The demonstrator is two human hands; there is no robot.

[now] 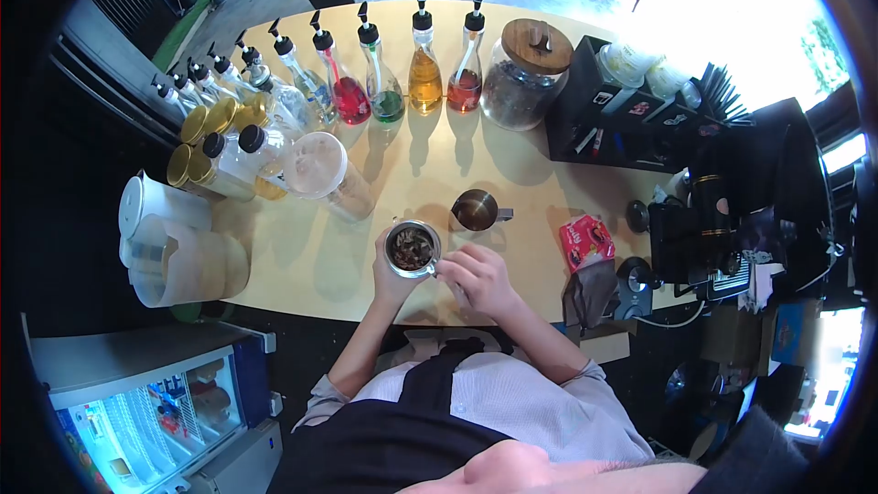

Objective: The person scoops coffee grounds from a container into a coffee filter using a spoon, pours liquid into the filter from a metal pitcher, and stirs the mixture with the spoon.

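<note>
My left hand [391,282] is wrapped around a metal cup [397,231] near the table's front edge. Inside the cup lie dark, wet-looking leaves [412,247]. My right hand [479,278] is closed at the cup's right side, its fingertips by a small shiny piece at the rim; what they grip is too small to make out. Just beyond my right hand stands a steel pitcher [476,210], its handle pointing right.
Pump bottles [425,73] of coloured syrup line the far edge. A lidded glass jar [524,82] and black organizer [594,119] stand back right. A red packet [587,241] lies near the coffee machine [722,229]. Plastic jugs [178,261] stand left, near a clear lidded container [343,192].
</note>
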